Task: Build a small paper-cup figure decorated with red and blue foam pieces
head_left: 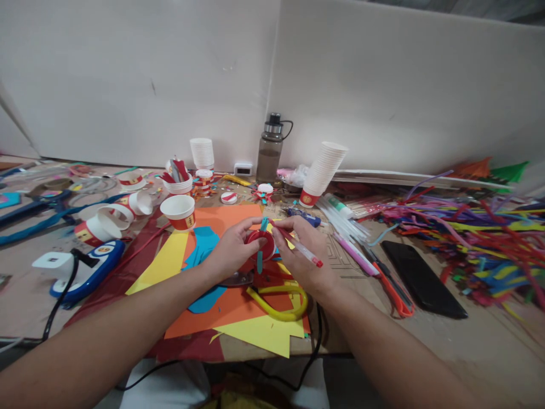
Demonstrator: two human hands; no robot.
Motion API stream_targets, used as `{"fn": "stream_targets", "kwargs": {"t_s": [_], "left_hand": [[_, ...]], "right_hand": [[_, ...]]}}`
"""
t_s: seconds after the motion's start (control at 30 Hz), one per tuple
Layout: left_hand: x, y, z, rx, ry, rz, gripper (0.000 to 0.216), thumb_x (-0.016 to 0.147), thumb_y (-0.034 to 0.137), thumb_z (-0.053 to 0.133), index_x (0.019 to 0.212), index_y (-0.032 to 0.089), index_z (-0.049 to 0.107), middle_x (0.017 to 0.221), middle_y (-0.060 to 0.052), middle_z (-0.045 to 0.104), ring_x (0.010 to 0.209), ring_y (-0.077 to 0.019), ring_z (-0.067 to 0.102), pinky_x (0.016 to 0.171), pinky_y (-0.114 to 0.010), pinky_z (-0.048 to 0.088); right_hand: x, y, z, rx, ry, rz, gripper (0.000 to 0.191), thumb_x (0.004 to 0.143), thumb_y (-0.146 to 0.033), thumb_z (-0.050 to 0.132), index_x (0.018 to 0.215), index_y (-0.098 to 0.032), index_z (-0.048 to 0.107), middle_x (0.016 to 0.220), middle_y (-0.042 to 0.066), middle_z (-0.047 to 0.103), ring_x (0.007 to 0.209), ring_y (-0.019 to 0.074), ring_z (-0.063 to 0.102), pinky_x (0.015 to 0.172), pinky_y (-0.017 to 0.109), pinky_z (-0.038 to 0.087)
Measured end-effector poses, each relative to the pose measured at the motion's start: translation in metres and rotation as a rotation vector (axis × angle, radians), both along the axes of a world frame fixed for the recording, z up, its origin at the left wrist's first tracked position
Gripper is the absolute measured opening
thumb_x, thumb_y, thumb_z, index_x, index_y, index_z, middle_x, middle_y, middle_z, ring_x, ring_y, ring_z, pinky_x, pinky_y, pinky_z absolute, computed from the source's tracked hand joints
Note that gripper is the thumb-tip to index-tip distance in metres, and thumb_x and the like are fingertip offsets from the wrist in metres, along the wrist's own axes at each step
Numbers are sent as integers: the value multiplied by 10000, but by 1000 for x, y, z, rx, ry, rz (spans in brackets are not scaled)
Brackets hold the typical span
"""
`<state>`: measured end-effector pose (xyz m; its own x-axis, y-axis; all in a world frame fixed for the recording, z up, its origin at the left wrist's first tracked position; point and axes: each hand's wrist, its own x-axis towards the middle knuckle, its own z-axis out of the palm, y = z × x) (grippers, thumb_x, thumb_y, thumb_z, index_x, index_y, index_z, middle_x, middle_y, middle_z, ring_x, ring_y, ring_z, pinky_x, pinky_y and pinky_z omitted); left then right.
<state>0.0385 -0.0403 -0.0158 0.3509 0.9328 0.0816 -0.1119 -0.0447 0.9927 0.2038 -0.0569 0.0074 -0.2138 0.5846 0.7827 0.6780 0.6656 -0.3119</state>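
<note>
My left hand is closed on a small red round piece, which looks like a cut paper cup, with its thumb across the red face. Teal strips stick out from the piece at top and bottom. A red pen lies in the grip of my right hand, its red end toward me. The fingertips of that hand meet the piece's upper edge by the teal strip. Beneath both hands lie orange paper, blue paper and scissors with a yellow handle.
A white paper cup stands left of the hands. Behind are a water bottle and a leaning cup stack. At right lie a black phone, an orange cutter and colourful pipe cleaners. A blue-and-white power strip is left.
</note>
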Motion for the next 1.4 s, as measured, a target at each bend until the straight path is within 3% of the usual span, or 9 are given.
{"fn": "stream_targets", "kwargs": {"t_s": [0.27, 0.5, 0.67, 0.87, 1.07, 1.23, 1.4], "left_hand": [[1, 1, 3, -24, -31, 44, 479, 770, 301, 711, 1207, 162, 575, 888, -50, 729, 779, -160, 680, 732, -277, 562], [-3, 5, 11, -186, -201, 130, 404, 735, 247, 727, 1083, 165, 540, 843, -40, 711, 671, -156, 679, 545, -237, 542], [-9, 15, 9, -220, -238, 148, 254, 754, 173, 675, 985, 129, 581, 936, -100, 715, 821, -184, 706, 588, -229, 556], [-15, 22, 5, -215, -260, 144, 240, 740, 165, 702, 945, 130, 583, 900, -92, 711, 781, -181, 704, 564, -229, 553], [-16, 23, 8, -201, -283, 149, 264, 726, 151, 728, 949, 139, 589, 914, -83, 719, 765, -172, 708, 576, -242, 562], [-18, 26, 10, -218, -331, 179, 206, 733, 99, 687, 912, 124, 587, 842, -54, 717, 699, -138, 697, 609, -235, 568], [-23, 32, 12, -274, -396, 249, 174, 738, 92, 634, 909, 112, 616, 829, -78, 722, 725, -170, 708, 597, -241, 563]], "right_hand": [[-1, 0, 0, 20, -10, 3, 25, 895, -203, 566, 911, -207, 585, 835, 48, 682, 774, 174, 658, 697, 317, 531], [2, 3, 0, 3, 50, 24, 46, 898, -211, 562, 921, -223, 600, 889, 45, 695, 820, 179, 661, 725, 328, 532], [5, 3, 5, -41, 34, 47, 117, 922, -206, 536, 988, -238, 627, 960, 44, 701, 893, 183, 652, 810, 353, 516], [17, 7, 10, -38, 52, 18, 126, 917, -212, 545, 1004, -225, 634, 981, 44, 689, 919, 183, 633, 835, 348, 496], [58, 15, 6, 22, 74, -177, 177, 896, -241, 554, 1042, -183, 635, 939, 76, 654, 860, 204, 603, 776, 356, 490], [100, 12, -7, -44, -176, -414, 229, 868, -250, 559, 1050, -147, 653, 883, 112, 627, 831, 252, 564, 765, 400, 467], [108, 1, -8, -526, -667, -741, 306, 922, -197, 426, 1123, -124, 646, 1048, 180, 630, 987, 294, 569, 839, 402, 418]]}}
